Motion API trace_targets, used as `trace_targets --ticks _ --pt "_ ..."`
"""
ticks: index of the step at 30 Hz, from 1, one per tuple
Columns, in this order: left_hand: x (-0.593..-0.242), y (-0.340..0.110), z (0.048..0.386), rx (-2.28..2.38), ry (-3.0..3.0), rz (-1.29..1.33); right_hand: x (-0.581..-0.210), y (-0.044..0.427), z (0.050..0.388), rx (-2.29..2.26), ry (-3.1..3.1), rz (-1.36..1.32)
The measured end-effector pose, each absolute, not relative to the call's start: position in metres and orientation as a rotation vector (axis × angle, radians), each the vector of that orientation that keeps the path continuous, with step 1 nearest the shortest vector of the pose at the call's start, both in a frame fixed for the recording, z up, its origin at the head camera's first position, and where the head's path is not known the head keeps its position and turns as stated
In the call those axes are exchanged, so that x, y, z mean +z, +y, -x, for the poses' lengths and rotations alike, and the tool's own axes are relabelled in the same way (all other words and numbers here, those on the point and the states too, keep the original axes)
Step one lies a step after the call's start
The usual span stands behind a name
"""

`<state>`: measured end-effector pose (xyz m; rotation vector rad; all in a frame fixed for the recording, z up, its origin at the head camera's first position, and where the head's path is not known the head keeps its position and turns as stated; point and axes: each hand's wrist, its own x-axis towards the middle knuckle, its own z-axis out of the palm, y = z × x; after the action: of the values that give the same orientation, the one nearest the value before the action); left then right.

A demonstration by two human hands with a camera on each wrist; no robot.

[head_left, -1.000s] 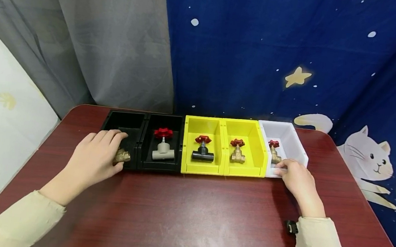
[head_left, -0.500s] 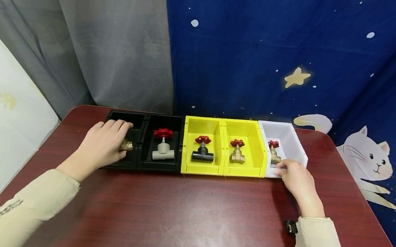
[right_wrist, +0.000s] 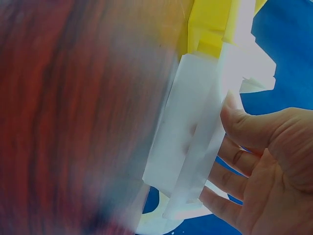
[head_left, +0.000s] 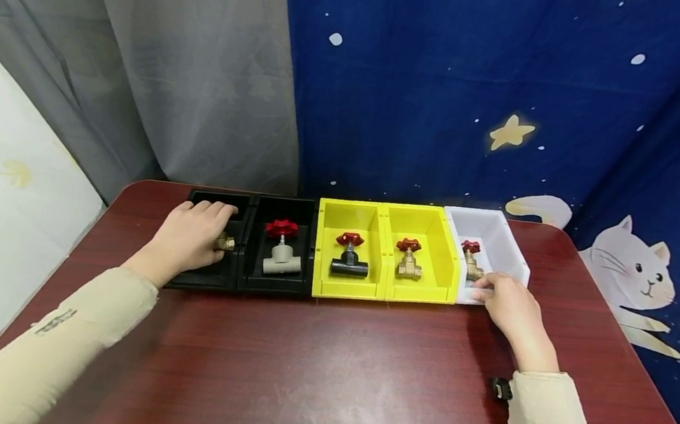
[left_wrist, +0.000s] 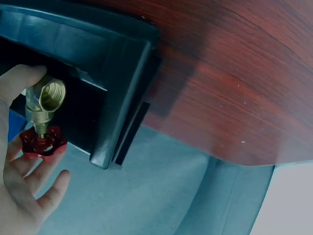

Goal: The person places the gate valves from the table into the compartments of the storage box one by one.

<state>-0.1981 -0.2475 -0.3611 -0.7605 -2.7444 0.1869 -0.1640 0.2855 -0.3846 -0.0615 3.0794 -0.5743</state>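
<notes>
My left hand (head_left: 191, 234) reaches over the leftmost black bin (head_left: 208, 281) and holds a brass valve (head_left: 225, 242). In the left wrist view, the thumb lies on the valve's brass body (left_wrist: 44, 100), with the other fingers behind its red handwheel (left_wrist: 44, 143). My right hand (head_left: 508, 311) dips its fingertips over the front of the white bin (head_left: 507, 250), right beside another brass valve (head_left: 472, 267) with a red wheel. In the right wrist view the thumb (right_wrist: 234, 115) is at the bin's rim and the wall hides the fingertips, so their grip cannot be told.
Between the hands stand another black bin (head_left: 272, 288) with a grey valve (head_left: 281, 260), a yellow bin (head_left: 332, 287) with a black valve (head_left: 350, 264), and a second yellow bin (head_left: 421, 295) with a brass valve (head_left: 409, 267). The bins form one row on a reddish-brown table (head_left: 323, 369).
My left hand has moved right and slightly farther from me, carrying the brass valve deeper over the leftmost black bin. The right hand has stayed where it was.
</notes>
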Motion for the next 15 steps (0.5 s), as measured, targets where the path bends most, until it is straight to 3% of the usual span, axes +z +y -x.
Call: trace_targets --ticks 15 --pt "-0.375 -0.244 0.215 0.234 -2.963 0.767 -0.386 0.286 0.164 -0.581 3.080 0.051"
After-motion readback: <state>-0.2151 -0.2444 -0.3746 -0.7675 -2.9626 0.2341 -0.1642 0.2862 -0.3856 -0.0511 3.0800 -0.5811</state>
